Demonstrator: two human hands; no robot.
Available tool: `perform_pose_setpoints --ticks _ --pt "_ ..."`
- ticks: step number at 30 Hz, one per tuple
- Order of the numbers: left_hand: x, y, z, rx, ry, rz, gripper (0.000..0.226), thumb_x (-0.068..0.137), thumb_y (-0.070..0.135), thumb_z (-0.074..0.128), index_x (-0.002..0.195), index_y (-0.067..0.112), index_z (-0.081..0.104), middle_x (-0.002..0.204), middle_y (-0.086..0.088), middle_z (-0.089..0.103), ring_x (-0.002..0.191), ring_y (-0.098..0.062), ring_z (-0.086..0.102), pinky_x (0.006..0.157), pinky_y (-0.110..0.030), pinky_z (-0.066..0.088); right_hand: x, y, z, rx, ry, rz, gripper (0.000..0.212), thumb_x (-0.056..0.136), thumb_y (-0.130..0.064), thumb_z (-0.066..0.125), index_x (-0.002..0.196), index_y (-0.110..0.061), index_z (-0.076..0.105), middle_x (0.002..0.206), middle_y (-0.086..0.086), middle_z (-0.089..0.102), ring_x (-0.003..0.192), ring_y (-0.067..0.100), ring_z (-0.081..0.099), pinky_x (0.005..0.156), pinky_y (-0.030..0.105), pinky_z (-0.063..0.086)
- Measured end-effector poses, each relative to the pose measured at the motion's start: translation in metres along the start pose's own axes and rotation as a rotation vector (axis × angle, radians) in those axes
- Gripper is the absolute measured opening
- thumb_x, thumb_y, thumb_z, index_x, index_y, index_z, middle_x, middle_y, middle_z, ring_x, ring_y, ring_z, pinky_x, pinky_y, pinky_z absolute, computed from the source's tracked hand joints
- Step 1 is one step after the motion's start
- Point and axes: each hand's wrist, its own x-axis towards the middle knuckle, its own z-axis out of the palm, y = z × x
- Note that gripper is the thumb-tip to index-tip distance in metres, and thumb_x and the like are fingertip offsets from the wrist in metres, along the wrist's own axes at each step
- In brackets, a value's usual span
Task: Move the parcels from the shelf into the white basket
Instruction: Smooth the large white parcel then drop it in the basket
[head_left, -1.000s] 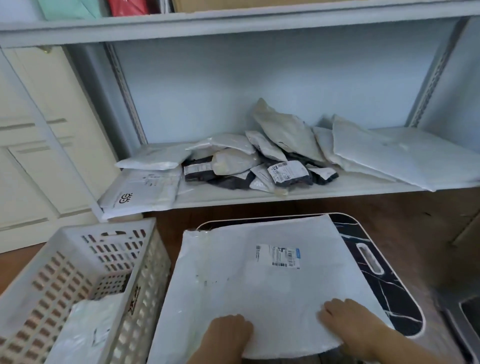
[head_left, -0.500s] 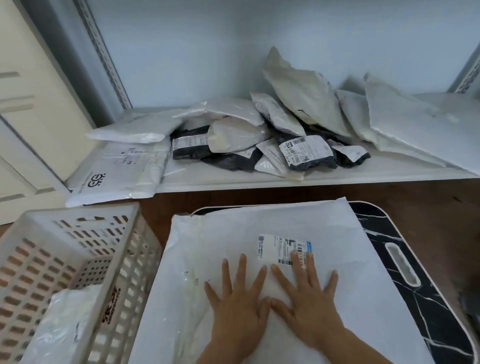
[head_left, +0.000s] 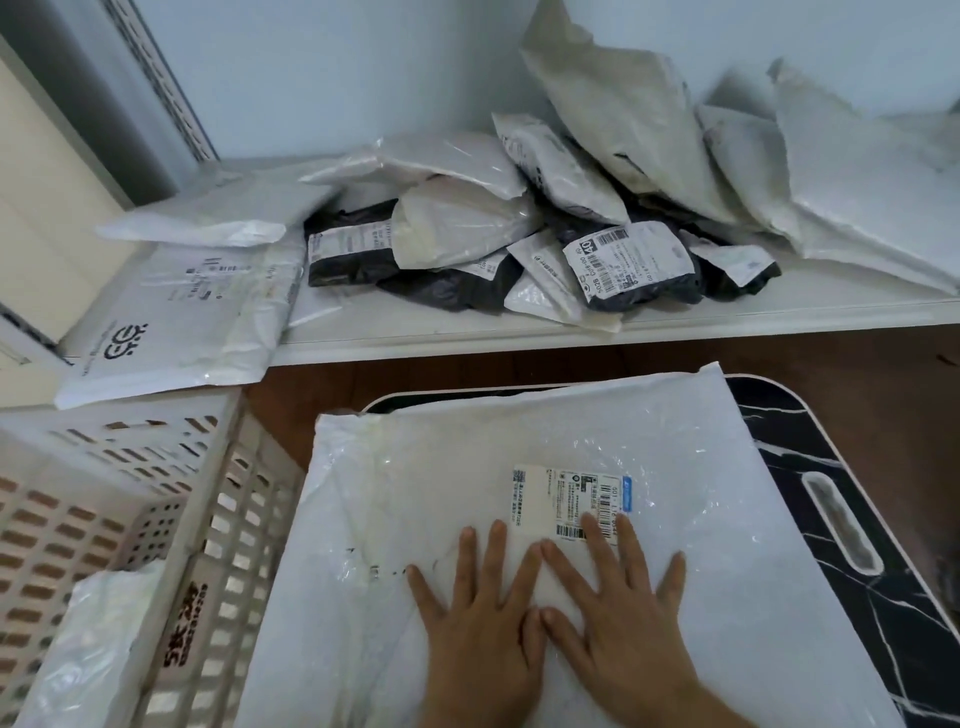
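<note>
A large white parcel with a shipping label lies flat over a black marble-patterned bin. My left hand and my right hand rest flat on it side by side, fingers spread, holding nothing. The white basket stands at the lower left with a white parcel inside. On the shelf behind lies a heap of white and black parcels, with a flat white parcel overhanging its left end.
Large white mailers lean at the shelf's right end. A cream door and a grey shelf upright stand at the left. Brown floor shows between shelf and bin.
My hands moved from the parcel's near edge to its middle and spread flat. The camera came closer to the shelf and tilted down.
</note>
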Motion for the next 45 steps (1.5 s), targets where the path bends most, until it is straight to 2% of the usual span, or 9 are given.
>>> perform_pose_setpoints --ticks 6,14,17,20,23,27,31,37,45 --pt "0.037 0.001 -0.030 -0.046 0.099 -0.101 0.045 0.086 0.042 0.039 0.130 0.034 0.048 0.133 0.000 0.053 0.125 -0.032 0.051 0.104 -0.068 0.028 0.056 -0.003 -0.031 0.035 0.104 0.005 0.058 0.095 -0.063 0.015 0.140 -0.038 0.040 0.144 0.011 0.042 0.136 0.034 0.031 0.105 0.064 0.022" --pt "0.082 -0.013 -0.020 0.022 -0.126 -0.198 0.077 0.068 0.062 -0.037 0.142 0.050 -0.022 0.156 0.011 -0.026 0.141 -0.027 -0.031 0.105 -0.070 -0.016 0.109 0.005 -0.008 -0.105 0.003 0.018 0.061 0.094 -0.068 0.011 0.146 -0.041 0.029 0.157 0.007 0.025 0.144 0.036 0.018 0.097 0.079 0.019" --pt "0.084 -0.017 -0.006 0.030 -0.123 -0.211 0.062 0.081 0.060 -0.022 0.142 0.053 -0.015 0.155 0.013 -0.021 0.144 -0.027 -0.023 0.103 -0.072 -0.014 0.109 0.007 0.000 -0.113 -0.004 0.015 0.061 0.094 -0.066 0.016 0.144 -0.038 0.036 0.156 0.007 0.029 0.143 0.036 0.023 0.097 0.078 0.018" --pt "0.083 -0.018 -0.005 0.030 -0.165 -0.229 0.053 0.096 0.053 0.009 0.145 0.045 0.028 0.154 0.005 0.031 0.142 -0.033 0.026 0.100 -0.073 0.009 0.110 0.006 -0.001 -0.093 -0.032 0.018 0.063 0.093 -0.068 0.014 0.144 -0.039 0.035 0.156 0.006 0.029 0.143 0.035 0.024 0.097 0.077 0.020" --pt "0.084 -0.020 -0.007 0.055 -0.137 -0.205 0.055 0.089 0.058 -0.013 0.144 0.053 -0.008 0.159 0.012 -0.006 0.147 -0.028 -0.007 0.102 -0.074 -0.005 0.111 0.019 -0.020 -0.024 0.014 -0.057 0.077 0.081 -0.078 -0.005 0.149 -0.044 0.008 0.161 -0.006 0.000 0.148 0.023 0.000 0.110 0.066 0.005" --pt "0.081 -0.020 -0.017 0.001 -0.184 -0.222 0.052 0.092 0.058 -0.006 0.137 0.049 -0.029 0.151 0.014 -0.031 0.141 -0.021 -0.031 0.106 -0.069 -0.014 0.086 0.069 -0.070 0.143 0.248 0.489 0.073 0.090 -0.064 0.038 0.148 -0.022 0.028 0.153 0.009 0.028 0.139 0.029 0.024 0.109 0.050 0.023" --pt "0.071 -0.024 -0.035 -0.070 -0.175 -0.263 0.054 0.098 0.053 0.006 0.142 0.045 -0.024 0.158 0.006 -0.023 0.145 -0.020 -0.023 0.114 -0.060 -0.010 0.048 0.127 -0.089 0.331 0.009 0.974 0.075 0.083 -0.061 0.051 0.128 0.000 0.051 0.127 0.022 0.054 0.116 0.039 0.050 0.099 0.051 0.040" --pt "0.043 -0.025 -0.068 -0.074 -0.086 -0.349 0.056 0.095 0.056 0.001 0.145 0.043 -0.019 0.159 0.004 -0.018 0.145 -0.021 -0.022 0.115 -0.055 -0.012 0.030 0.089 -0.130 1.040 -0.144 0.568 0.017 0.095 -0.021 0.058 0.102 -0.011 0.069 0.091 0.009 0.074 0.084 0.029 0.070 0.080 0.039 0.053" --pt "0.011 -0.019 -0.080 -0.016 -0.152 -0.344 0.059 0.094 0.059 0.000 0.148 0.043 -0.014 0.159 0.004 -0.020 0.145 -0.024 -0.022 0.115 -0.057 -0.012 0.018 0.101 -0.112 0.691 0.162 0.666 0.028 0.097 -0.025 0.052 0.107 -0.002 0.065 0.104 0.020 0.066 0.097 0.037 0.059 0.084 0.039 0.047"
